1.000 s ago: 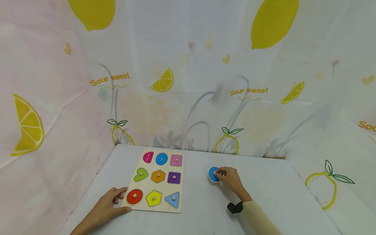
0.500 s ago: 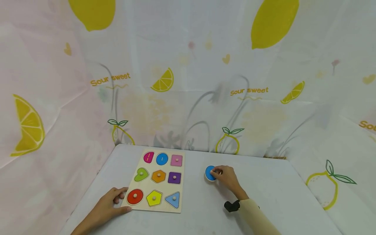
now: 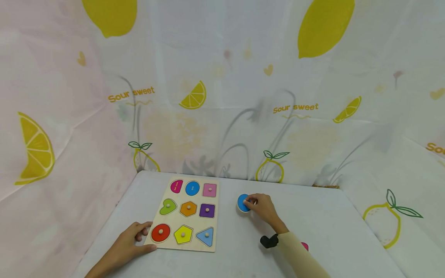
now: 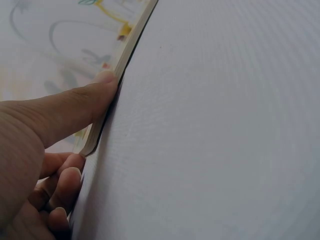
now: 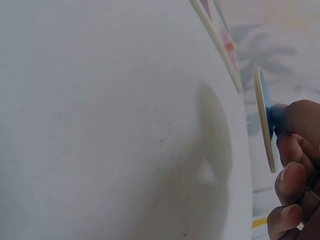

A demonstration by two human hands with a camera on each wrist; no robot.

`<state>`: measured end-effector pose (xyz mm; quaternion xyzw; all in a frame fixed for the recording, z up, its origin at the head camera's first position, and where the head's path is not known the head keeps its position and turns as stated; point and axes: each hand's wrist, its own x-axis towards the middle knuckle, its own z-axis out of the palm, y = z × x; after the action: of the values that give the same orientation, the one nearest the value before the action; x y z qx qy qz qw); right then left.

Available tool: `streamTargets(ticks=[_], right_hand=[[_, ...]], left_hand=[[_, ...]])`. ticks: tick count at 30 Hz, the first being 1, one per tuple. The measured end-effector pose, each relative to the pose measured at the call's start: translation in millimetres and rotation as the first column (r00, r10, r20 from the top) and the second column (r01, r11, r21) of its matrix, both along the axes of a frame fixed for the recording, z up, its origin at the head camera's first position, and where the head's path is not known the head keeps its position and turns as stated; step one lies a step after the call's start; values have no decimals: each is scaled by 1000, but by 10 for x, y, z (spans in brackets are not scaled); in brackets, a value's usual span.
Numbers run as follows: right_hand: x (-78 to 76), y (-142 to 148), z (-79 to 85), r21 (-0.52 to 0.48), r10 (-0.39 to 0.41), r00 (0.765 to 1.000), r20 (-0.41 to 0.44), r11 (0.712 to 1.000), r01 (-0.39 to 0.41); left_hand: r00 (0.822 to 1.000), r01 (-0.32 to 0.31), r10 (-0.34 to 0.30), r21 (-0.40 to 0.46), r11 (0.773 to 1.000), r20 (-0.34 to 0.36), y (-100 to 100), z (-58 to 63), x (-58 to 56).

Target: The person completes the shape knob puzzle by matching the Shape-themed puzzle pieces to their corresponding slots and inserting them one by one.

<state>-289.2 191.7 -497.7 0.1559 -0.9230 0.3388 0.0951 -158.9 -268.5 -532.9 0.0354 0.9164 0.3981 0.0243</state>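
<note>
A wooden knob puzzle board (image 3: 194, 221) lies flat on the white table. My left hand (image 3: 129, 243) grips its near left corner, thumb on the near edge and curled fingers at the left edge. My right hand (image 3: 261, 208) pinches the knob of a round blue puzzle piece (image 3: 241, 204), right of the board. The right wrist view shows this disc (image 5: 265, 125) edge-on, held above the table. On the board, the blue circle recess (image 3: 192, 188) and the magenta recess (image 3: 176, 186) hold no piece; the other shapes have knobbed pieces in them.
A magenta piece (image 3: 304, 246) shows partly from behind the right sleeve (image 3: 299, 253). A dark strap-like item (image 3: 269, 241) sits at the right wrist. Lemon-printed cloth walls (image 3: 222, 116) stand behind the table and at both sides.
My right hand has moved left toward the board with the blue piece, rising slightly in view. A magenta piece has come into sight by the sleeve. My left hand stays at the corner.
</note>
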Motion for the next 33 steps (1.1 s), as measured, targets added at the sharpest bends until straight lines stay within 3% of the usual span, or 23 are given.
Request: streamTargets(ticks=[11, 33], right_hand=[[-62, -157, -64, 6, 49, 999, -6, 999, -49], [-171, -686, -2, -10, 125, 992, 5, 992, -125]], left_hand=[[1000, -1, 1, 1, 1000, -7, 12, 2, 3], [1000, -3, 3, -10, 1000, 8, 7, 10, -7]])
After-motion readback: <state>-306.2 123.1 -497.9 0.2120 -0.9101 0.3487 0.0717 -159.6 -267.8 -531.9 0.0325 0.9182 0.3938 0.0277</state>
